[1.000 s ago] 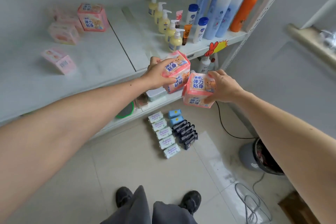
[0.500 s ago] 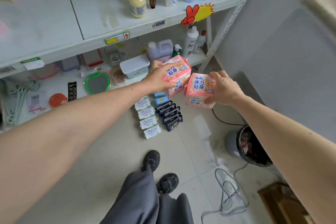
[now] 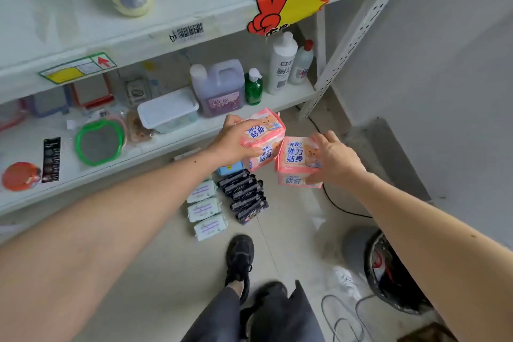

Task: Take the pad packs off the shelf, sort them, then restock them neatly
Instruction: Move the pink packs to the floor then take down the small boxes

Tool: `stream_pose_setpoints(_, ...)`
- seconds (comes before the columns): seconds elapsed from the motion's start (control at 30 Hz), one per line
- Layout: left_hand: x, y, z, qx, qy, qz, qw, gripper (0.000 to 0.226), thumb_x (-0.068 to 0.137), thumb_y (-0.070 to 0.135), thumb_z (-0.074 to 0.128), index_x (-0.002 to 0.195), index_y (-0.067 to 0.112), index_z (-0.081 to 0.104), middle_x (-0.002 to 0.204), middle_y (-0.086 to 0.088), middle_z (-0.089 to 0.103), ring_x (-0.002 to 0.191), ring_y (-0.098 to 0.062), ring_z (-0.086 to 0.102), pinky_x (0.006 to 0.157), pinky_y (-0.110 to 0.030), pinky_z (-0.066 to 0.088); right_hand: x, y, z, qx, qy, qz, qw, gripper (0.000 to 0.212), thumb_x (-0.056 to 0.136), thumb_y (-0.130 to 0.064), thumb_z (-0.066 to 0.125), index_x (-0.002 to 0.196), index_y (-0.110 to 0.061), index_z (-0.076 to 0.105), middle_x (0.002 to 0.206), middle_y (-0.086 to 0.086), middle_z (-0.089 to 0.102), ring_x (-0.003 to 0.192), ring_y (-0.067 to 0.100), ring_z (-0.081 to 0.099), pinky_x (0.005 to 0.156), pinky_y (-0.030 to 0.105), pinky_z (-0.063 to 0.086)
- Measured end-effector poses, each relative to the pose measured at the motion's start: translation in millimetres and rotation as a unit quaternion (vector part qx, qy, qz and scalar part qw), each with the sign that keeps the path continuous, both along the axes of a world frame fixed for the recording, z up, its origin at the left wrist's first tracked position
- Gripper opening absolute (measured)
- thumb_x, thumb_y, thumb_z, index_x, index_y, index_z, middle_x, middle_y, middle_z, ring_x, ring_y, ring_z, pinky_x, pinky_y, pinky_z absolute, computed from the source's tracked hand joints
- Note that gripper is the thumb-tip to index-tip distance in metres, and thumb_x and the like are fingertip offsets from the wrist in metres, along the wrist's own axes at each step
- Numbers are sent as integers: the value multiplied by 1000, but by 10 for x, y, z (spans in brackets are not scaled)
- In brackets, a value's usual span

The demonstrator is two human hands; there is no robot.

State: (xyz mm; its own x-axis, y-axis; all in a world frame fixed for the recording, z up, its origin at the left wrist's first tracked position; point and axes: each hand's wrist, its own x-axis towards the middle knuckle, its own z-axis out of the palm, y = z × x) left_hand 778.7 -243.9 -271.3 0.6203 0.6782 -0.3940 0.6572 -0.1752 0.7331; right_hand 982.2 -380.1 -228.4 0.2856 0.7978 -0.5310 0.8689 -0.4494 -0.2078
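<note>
My left hand (image 3: 232, 139) grips two stacked pink pad packs (image 3: 265, 133) in the air, just in front of the lower shelf (image 3: 227, 125). My right hand (image 3: 334, 159) holds another pink pad pack (image 3: 297, 159) right beside them, the packs nearly touching. On the floor below lie a row of white-and-mint pad packs (image 3: 205, 209), a row of several dark pad packs (image 3: 245, 196) and a blue pack (image 3: 230, 168) at the far end.
Bottles stand on the upper shelf (image 3: 194, 16); a purple jug (image 3: 219, 86), a green bottle (image 3: 253, 87) and a white lidded box (image 3: 169, 111) fill the lower one. A bin (image 3: 388, 269) and cables (image 3: 344, 314) lie at right. My shoes (image 3: 240, 261) stand near the packs.
The view has dropped from the upper shelf to the lower shelf and floor. Both hands, still holding the pink packs, have come down with it toward the rows on the floor.
</note>
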Motion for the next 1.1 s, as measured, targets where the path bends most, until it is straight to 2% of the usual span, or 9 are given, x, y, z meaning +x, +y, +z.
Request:
stream_pose_setpoints(0.07,179,92,-315,-7,3,18,1000,72,74,17,81,137,34,49,121,-2,28,109,-12,40,89,-1,21,183,121,-336,-7,9,20,1000,101,52,-37,88,136,-21,35,123,-4,38,95,27,60,69,35,50)
stream_pose_setpoints(0.23,542,193,-1286,-16,22,43,999,71,73,16,82,135,32,52,119,0,28,116,-13,36,102,-11,21,579,413,-1302,-39,12,78,996,99,55,-34,86,138,-25,31,129,-8,36,95,25,61,66,31,48)
stream_pose_setpoints(0.37,780,257,-2195,-22,57,53,997,69,75,20,81,136,33,51,124,-3,31,115,-14,37,102,-14,24,844,576,-2254,-46,29,104,993,99,56,-31,87,138,-25,32,132,-8,37,97,23,62,70,30,50)
stream_pose_setpoints(0.43,901,296,-2640,-24,61,60,996,70,75,19,81,137,33,50,124,-4,31,119,-18,39,108,-19,27,937,644,-2749,-41,31,110,993,99,56,-31,87,138,-25,32,132,-8,37,99,24,61,71,29,49)
stream_pose_setpoints(0.6,1044,391,-3708,-1,105,63,992,76,74,27,81,140,37,44,135,-3,32,126,-22,40,111,-32,33,982,796,-3958,-44,52,111,992,102,54,-26,88,139,-21,31,135,-2,36,104,29,60,87,37,52)
stream_pose_setpoints(0.7,1027,497,-4224,20,120,53,991,76,74,32,80,140,39,42,138,-1,30,128,-21,38,112,-31,30,962,878,-4548,-28,65,115,991,105,52,-26,89,140,-19,31,134,-1,35,105,29,60,89,38,52)
stream_pose_setpoints(0.9,1021,751,-4859,101,165,7,981,78,73,45,77,140,46,37,141,2,29,130,-18,36,111,-38,23,877,1072,-5242,-9,59,139,989,100,55,-21,88,138,-19,32,134,-2,34,102,30,60,82,36,53)
stream_pose_setpoints(1.1,990,867,-5197,140,190,-19,972,86,71,36,78,144,40,33,147,-3,24,129,-26,39,112,-40,18,833,1230,-5571,4,59,133,989,100,55,-6,86,137,-22,30,136,-2,31,100,32,60,75,35,52)
